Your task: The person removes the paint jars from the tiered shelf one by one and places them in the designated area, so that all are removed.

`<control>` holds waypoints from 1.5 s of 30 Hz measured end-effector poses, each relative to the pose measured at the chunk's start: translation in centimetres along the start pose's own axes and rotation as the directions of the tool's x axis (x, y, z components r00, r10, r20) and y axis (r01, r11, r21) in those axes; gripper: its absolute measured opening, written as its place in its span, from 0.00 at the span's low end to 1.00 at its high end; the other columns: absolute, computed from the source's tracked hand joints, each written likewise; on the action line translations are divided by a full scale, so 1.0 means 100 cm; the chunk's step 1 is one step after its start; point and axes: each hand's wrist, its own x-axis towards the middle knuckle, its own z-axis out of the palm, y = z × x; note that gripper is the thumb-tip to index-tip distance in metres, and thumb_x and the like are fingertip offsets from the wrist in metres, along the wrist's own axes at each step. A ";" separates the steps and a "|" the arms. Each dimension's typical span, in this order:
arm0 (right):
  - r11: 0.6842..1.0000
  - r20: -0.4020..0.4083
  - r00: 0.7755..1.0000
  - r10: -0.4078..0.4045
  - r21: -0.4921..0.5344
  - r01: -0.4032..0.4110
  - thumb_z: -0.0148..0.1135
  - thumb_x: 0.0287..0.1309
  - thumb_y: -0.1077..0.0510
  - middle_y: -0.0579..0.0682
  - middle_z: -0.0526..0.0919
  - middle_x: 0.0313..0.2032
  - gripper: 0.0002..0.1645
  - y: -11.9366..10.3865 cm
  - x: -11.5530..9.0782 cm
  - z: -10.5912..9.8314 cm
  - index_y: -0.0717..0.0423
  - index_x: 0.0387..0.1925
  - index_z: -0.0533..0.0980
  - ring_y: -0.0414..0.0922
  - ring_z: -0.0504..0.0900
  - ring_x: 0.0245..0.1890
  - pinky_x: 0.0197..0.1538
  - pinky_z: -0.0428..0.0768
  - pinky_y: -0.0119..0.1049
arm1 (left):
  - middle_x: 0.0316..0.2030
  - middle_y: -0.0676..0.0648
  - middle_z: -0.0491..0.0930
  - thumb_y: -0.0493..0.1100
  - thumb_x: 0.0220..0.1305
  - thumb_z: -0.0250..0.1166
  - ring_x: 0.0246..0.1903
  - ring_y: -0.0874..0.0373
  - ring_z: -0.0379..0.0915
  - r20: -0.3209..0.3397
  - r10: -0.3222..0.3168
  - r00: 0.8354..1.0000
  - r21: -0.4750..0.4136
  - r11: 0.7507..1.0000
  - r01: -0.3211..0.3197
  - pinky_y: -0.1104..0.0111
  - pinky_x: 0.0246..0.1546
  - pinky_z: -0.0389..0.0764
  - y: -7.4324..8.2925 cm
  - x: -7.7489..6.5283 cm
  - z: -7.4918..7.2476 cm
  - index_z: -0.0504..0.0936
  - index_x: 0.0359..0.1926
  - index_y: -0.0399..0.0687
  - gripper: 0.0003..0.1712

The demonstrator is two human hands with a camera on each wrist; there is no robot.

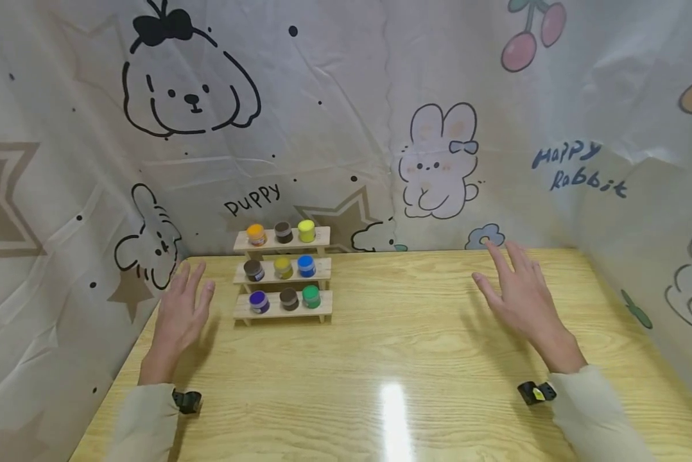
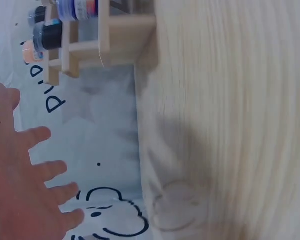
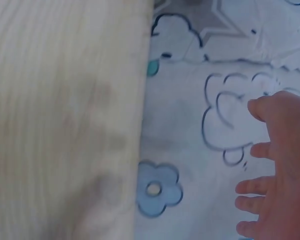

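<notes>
- Head view: nine small jars [image 1: 283,268] stand in threes on a stepped wooden rack [image 1: 325,268], on the table's [image 1: 415,333] far left.
- The left hand [image 1: 180,308] hangs just beside the rack, fingers wide and empty.
- The right hand [image 1: 522,292] hovers well apart, fingers likewise wide, empty.
- The left wrist view crops rack and jars.
- Jar labels are too small to read.

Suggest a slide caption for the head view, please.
Nine paint jars, three per tier, stand on a stepped wooden rack on a wood-grain table.
</notes>
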 end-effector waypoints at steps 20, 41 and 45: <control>0.969 -0.185 0.971 -0.153 0.164 0.184 0.63 0.71 0.48 0.65 0.65 0.71 0.39 -0.096 0.045 0.029 0.55 0.76 0.62 0.63 0.65 0.70 0.63 0.68 0.67 | 0.75 0.27 0.53 0.57 0.84 0.37 0.71 0.26 0.52 0.089 -0.080 0.993 -0.301 0.948 0.103 0.33 0.66 0.54 0.019 -0.018 0.027 0.53 0.80 0.39 0.36; 0.818 -0.229 0.946 -0.230 0.481 0.315 0.66 0.70 0.52 0.58 0.76 0.64 0.33 -0.168 0.105 0.076 0.58 0.71 0.69 0.54 0.75 0.63 0.64 0.72 0.51 | 0.70 0.33 0.69 0.47 0.80 0.56 0.69 0.35 0.64 0.148 -0.018 0.989 -0.446 0.891 0.083 0.45 0.66 0.66 0.021 -0.025 0.043 0.70 0.72 0.35 0.28; 0.798 -0.228 0.940 -0.253 0.501 0.336 0.66 0.70 0.53 0.56 0.77 0.62 0.32 -0.180 0.115 0.082 0.60 0.69 0.70 0.54 0.76 0.62 0.63 0.73 0.51 | 0.69 0.34 0.70 0.45 0.79 0.57 0.69 0.36 0.64 0.138 -0.010 0.990 -0.461 0.885 0.073 0.47 0.66 0.66 0.020 -0.026 0.045 0.71 0.71 0.35 0.26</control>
